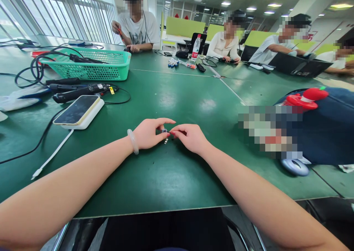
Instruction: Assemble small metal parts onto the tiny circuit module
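Both of my hands meet over the middle of the green table (166,177). My left hand (151,133), with a pale bracelet (133,142) at its wrist, has a small dark part (164,131) between thumb and fingers; its index finger stretches out above. Just to the right, my right hand (192,137) pinches thumb and index finger together close to that part. Whatever is between these fingertips is too small to name. A small silvery piece (166,141) shows just below the left fingertips.
At left are a phone (79,110) on a white box, a white cable (52,159), black tools (80,93), gloves (22,98) and a green basket (91,68). A dark bag (329,125) and round blue-grey object (294,167) lie right. Several people sit across.
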A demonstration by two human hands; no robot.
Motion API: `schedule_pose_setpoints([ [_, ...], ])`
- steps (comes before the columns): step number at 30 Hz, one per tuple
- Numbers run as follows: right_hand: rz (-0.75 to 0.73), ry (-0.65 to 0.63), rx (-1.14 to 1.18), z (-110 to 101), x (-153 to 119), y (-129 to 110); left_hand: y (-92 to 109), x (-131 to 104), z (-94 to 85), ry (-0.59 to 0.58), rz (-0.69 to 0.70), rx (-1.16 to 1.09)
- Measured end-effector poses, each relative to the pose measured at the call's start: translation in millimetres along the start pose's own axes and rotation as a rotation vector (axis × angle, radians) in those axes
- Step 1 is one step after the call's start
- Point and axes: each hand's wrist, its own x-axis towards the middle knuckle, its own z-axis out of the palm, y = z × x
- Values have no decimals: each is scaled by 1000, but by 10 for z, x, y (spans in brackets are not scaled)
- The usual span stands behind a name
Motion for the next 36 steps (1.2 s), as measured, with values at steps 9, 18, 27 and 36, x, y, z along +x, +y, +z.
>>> schedule_pose_setpoints([
  [9, -194, -96, -336, 121, 2, -29, -89, 37, -26, 112, -157, -8],
  [18, -149, -86, -333, 118, 16, -12, -147, 55, 1, 65, -273, -113],
  [27, -144, -27, -150, 69, -5, -32, -194, 69, 26, 44, -308, -217],
  [36, -108, -39, -124, 52, 5, -29, -214, 77, 36, 29, -296, -206],
])
